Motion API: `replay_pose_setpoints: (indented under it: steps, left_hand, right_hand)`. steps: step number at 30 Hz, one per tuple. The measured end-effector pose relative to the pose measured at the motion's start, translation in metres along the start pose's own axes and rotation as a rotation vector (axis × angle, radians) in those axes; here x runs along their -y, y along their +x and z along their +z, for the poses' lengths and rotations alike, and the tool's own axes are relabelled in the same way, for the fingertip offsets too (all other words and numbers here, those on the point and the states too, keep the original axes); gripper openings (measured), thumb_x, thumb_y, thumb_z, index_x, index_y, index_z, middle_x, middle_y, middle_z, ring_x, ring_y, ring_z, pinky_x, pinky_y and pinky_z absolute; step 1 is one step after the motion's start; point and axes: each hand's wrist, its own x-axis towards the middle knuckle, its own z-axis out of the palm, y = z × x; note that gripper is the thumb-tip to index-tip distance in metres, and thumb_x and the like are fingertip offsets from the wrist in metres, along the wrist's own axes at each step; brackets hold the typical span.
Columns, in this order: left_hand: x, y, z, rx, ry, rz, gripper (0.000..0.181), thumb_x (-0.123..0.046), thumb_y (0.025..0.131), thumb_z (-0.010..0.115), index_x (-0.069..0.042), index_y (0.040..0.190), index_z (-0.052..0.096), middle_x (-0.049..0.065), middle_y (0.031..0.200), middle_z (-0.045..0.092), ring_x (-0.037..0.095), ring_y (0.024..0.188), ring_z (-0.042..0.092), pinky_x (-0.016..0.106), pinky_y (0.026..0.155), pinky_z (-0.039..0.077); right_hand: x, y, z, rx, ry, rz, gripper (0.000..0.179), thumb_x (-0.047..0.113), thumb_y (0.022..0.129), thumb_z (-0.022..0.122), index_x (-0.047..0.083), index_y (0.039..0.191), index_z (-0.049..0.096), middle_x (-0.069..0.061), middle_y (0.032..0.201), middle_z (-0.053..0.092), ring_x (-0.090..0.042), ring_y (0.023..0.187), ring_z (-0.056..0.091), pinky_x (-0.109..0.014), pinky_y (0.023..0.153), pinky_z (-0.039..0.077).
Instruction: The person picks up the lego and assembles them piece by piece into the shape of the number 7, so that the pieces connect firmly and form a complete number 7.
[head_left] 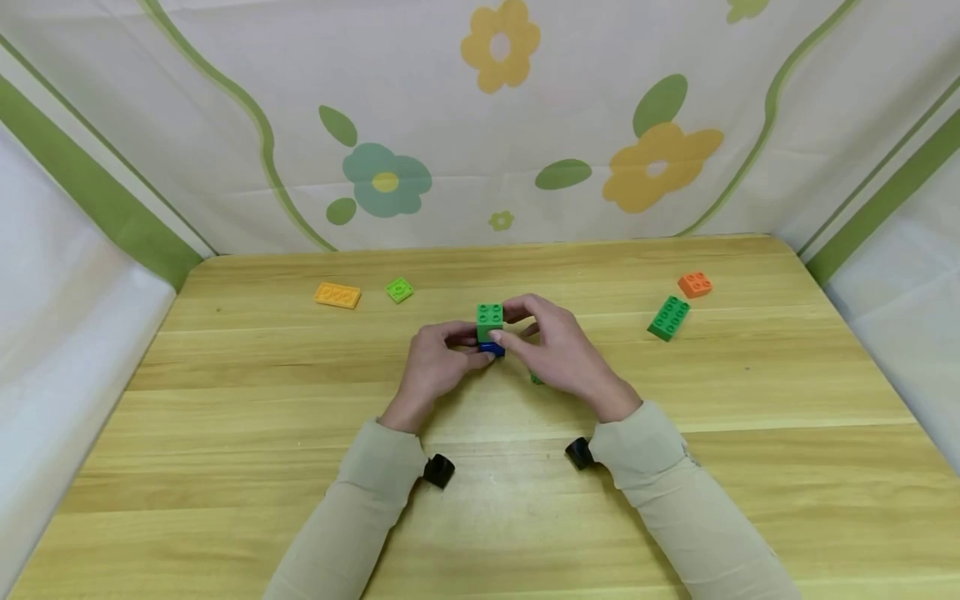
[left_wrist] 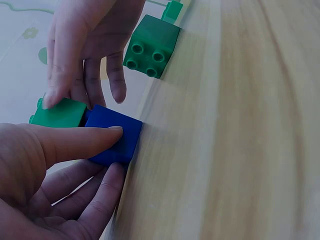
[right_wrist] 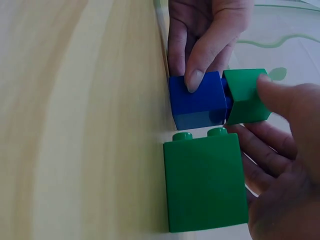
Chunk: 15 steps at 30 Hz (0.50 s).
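Observation:
My left hand [head_left: 438, 364] pinches a blue block [right_wrist: 207, 107] between thumb and fingers, low at the tabletop. Over it is a bright green block [head_left: 490, 323] with four studs on top, which my right hand [head_left: 564, 348] holds between thumb and fingers. In the right wrist view, blue studs show in a narrow gap between the two blocks, and the green one leans slightly. Beside them a darker green block [right_wrist: 206, 185] stands on the table, studs up; the head view shows only a sliver of it under my right hand.
On the wooden table [head_left: 247, 433], a yellow plate brick [head_left: 337, 295] and a lime plate brick [head_left: 400, 290] lie at the back left. Toward the back right are a long green brick [head_left: 669, 318] and an orange brick [head_left: 695, 284]. A flower-patterned curtain [head_left: 450, 108] hangs behind.

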Motion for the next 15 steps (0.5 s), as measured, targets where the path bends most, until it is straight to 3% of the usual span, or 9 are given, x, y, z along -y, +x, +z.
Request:
replay_pose_setpoints:
  steps: [4,15]
  left_hand:
    - [-0.0005,0.0000,-0.0003,-0.003,0.010,0.002,0.043,-0.005,0.086,0.091,-0.008,0.127,0.079,0.014,0.115,0.081,0.026,0.104,0.080,0.044,0.100,0.062]
    - [0.0022,0.0017,-0.0015,0.013,-0.020,-0.016,0.044,-0.005,0.085,0.091,-0.008,0.128,0.079,0.014,0.118,0.080,0.027,0.110,0.078,0.044,0.103,0.061]
  right_hand:
    - [0.0015,0.0013,0.0003,-0.007,-0.005,0.007,0.035,0.026,0.106,0.072,0.013,0.137,0.064,-0.005,0.134,0.071,-0.027,0.116,0.071,-0.046,0.099,0.061]
    - [-0.0005,0.0027,-0.0007,-0.009,-0.028,-0.030,0.033,0.022,0.106,0.071,0.011,0.136,0.065,-0.007,0.133,0.072,-0.026,0.122,0.070,-0.045,0.101,0.061]
